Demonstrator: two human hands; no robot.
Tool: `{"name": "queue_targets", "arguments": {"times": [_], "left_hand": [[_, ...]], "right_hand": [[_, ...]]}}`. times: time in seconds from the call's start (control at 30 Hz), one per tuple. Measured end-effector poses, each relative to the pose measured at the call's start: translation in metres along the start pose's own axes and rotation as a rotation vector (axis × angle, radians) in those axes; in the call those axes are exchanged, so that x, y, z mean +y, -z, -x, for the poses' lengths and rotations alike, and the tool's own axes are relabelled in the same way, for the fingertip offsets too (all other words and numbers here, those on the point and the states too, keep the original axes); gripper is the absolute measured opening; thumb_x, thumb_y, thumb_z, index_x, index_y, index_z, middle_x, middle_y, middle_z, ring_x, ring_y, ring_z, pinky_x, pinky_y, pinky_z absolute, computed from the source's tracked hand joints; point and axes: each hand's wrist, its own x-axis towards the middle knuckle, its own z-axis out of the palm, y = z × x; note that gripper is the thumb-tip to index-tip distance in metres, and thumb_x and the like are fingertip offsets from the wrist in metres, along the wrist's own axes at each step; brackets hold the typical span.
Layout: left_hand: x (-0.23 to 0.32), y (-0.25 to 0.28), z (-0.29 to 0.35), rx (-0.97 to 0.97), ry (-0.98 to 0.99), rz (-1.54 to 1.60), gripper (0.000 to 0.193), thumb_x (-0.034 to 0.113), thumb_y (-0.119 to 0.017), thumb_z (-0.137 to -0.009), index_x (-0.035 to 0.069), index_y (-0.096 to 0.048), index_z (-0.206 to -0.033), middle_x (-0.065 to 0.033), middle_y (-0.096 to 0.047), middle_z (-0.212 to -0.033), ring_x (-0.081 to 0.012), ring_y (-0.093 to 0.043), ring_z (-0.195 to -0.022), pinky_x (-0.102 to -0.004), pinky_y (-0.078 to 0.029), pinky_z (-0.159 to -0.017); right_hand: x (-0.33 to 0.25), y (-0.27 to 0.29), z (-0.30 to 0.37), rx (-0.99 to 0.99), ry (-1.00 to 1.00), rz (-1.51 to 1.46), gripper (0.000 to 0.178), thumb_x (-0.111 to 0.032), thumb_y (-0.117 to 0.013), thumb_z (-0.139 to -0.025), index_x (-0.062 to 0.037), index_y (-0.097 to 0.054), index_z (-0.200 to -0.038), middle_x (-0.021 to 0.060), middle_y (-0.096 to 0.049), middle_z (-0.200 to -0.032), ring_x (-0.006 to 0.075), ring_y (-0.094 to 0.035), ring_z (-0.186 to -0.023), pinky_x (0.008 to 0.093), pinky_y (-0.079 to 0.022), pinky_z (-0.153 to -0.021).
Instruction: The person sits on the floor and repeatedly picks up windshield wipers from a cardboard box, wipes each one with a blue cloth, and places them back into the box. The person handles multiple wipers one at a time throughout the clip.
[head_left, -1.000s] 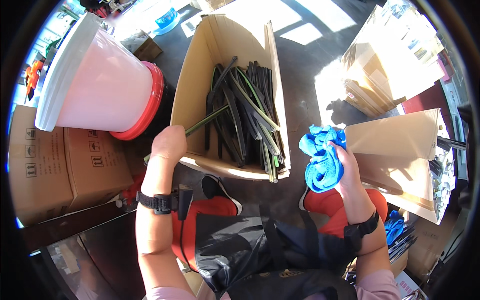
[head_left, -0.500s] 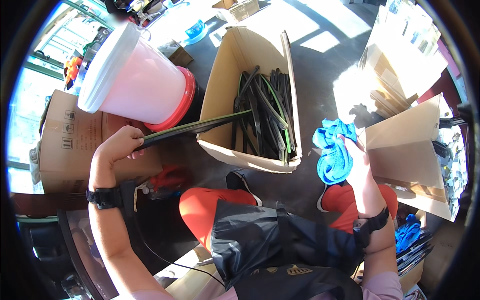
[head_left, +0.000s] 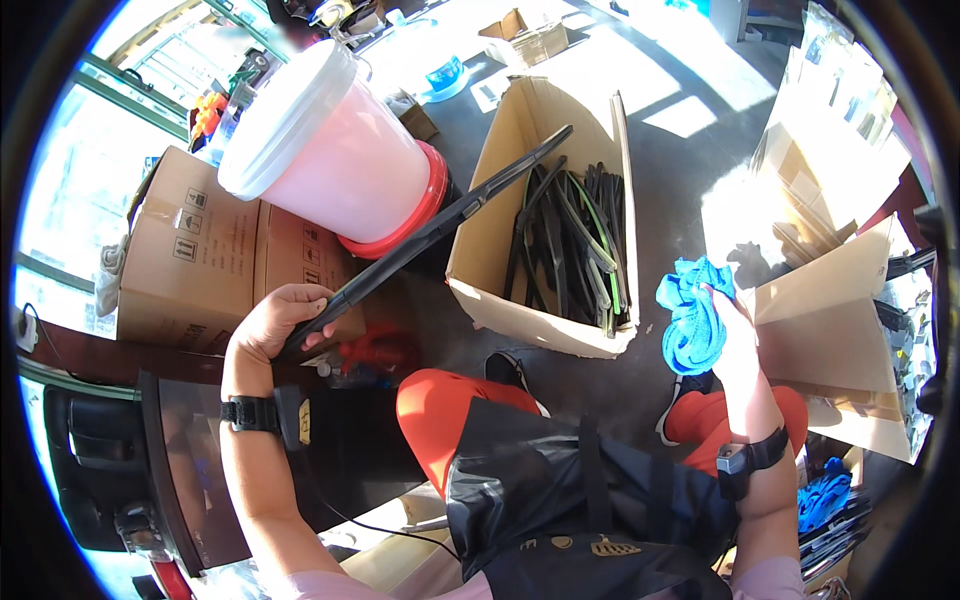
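My left hand (head_left: 284, 318) is closed round one end of a long black wiper blade (head_left: 440, 222). The blade slants up and to the right, its far end over an open cardboard box (head_left: 548, 322). Inside that box lie several more black wiper blades (head_left: 565, 235), some with green strips. On the right, my right hand (head_left: 733, 325) grips a bunched blue cloth (head_left: 694, 318), apart from the blade. Part of its fingers is hidden by the cloth.
A pinkish bucket (head_left: 345, 160) with a white lid and red base stands left of the box, near closed cartons (head_left: 190, 250). An opened carton (head_left: 830, 320) is at the right. Below it lies another blue cloth (head_left: 825, 495). My knees (head_left: 440, 415) are in front.
The wiper blade has turned so its dark side shows, and its far end has swung up. My right hand still holds the cloth. The whole view has shifted a little.
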Motion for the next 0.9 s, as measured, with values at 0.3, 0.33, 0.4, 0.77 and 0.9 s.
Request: {"name": "queue_targets", "arguments": {"times": [0.3,0.33,0.4,0.77,0.9], "left_hand": [[-0.019,-0.092,-0.058,-0.068,-0.085,0.292,0.027,0.011,-0.049,-0.087,-0.008,-0.053,-0.106,-0.0044,-0.055,-0.072,-0.0087,-0.045,-0.052,-0.0188,-0.036,-0.048],[-0.025,-0.106,-0.07,-0.081,-0.085,0.356,0.024,0.01,-0.049,-0.089,-0.007,-0.053,-0.105,-0.0038,-0.054,-0.072,-0.0089,-0.046,-0.054,-0.0193,-0.037,-0.049],[-0.039,-0.137,-0.099,-0.082,-0.084,0.491,0.021,0.01,-0.05,-0.09,-0.006,-0.054,-0.102,-0.0041,-0.054,-0.073,-0.0093,-0.047,-0.056,-0.0204,-0.038,-0.05],[-0.064,-0.224,-0.213,0.001,-0.04,0.499,0.021,0.016,-0.053,-0.092,-0.003,-0.057,-0.085,-0.0065,-0.056,-0.071,-0.0131,-0.054,-0.06,-0.0252,-0.049,-0.055],[-0.05,-0.237,-0.224,0.013,-0.116,0.388,0.021,0.015,-0.054,-0.09,-0.004,-0.056,-0.082,-0.0082,-0.059,-0.07,-0.0147,-0.058,-0.058,-0.0263,-0.051,-0.056]], "right_hand": [[0.015,-0.004,0.0,0.055,-0.16,0.323,0.043,-0.008,-0.059,-0.086,-0.0055,-0.043,-0.125,0.0115,-0.059,-0.102,0.0206,-0.062,-0.085,0.0347,-0.054,-0.075],[0.019,-0.007,0.0,0.02,-0.231,0.394,0.045,-0.009,-0.062,-0.084,-0.0059,-0.043,-0.125,0.0111,-0.058,-0.105,0.0204,-0.061,-0.09,0.034,-0.052,-0.079],[0.022,-0.011,0.002,-0.229,-0.23,0.882,0.054,-0.014,-0.068,-0.08,-0.0072,-0.043,-0.127,0.0118,-0.057,-0.11,0.0213,-0.058,-0.1,0.0334,-0.048,-0.086],[0.053,-0.003,-0.002,-0.145,-0.252,1.68,0.06,-0.028,-0.069,-0.071,-0.0157,-0.039,-0.123,0.017,-0.064,-0.096,0.0358,-0.063,-0.09,0.0437,-0.047,-0.078],[0.053,-0.009,-0.003,-0.119,-0.162,1.613,0.071,-0.027,-0.066,-0.072,-0.0118,-0.031,-0.132,0.0182,-0.063,-0.102,0.0358,-0.062,-0.092,0.0426,-0.048,-0.084]]}}
